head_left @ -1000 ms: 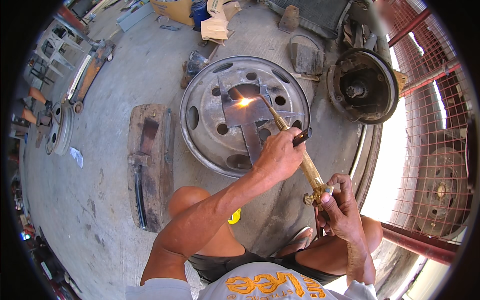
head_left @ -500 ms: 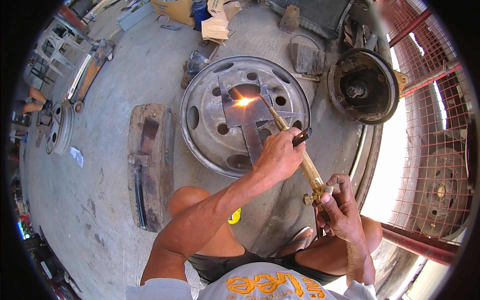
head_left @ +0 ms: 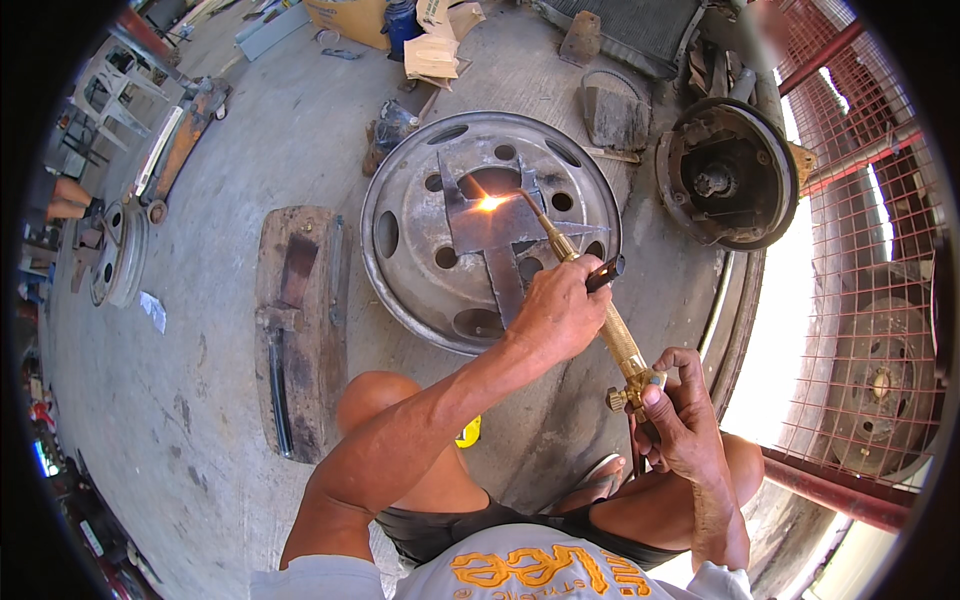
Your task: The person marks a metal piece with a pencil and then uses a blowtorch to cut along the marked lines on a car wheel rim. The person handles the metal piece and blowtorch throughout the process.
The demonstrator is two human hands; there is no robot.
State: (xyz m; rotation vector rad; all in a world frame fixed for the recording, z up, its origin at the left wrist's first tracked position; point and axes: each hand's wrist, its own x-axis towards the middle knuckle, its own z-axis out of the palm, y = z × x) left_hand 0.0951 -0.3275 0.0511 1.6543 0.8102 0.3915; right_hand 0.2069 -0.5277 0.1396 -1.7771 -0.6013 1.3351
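Note:
A brass gas torch (head_left: 622, 345) slants from lower right to upper left between my two hands. My left hand (head_left: 560, 308) is closed around its front part, together with a short black cylinder (head_left: 605, 273) that sticks out past the fingers. At the rear, my right hand (head_left: 683, 420) grips the torch by its valve knobs. The nozzle tip points at a bright orange glow (head_left: 490, 203) on a cut flat steel plate (head_left: 480, 232). That plate, with jagged edges and a strip running toward me, lies on a round grey steel wheel rim (head_left: 400, 290) on the concrete.
Left of the rim lies a worn wooden block (head_left: 300, 340) with a dark metal bar. A rusty brake drum (head_left: 725, 180) stands at right, beside red wire mesh (head_left: 860, 250). Yellow tape measure (head_left: 470, 432) lies by my knee. Cardboard (head_left: 432, 55) and a radiator (head_left: 640, 30) are at the back.
The torch, both hands and the plate hold almost the same place. The glow stays at the same spot, with slightly different flare. At the far left, another person's leg has shifted a little.

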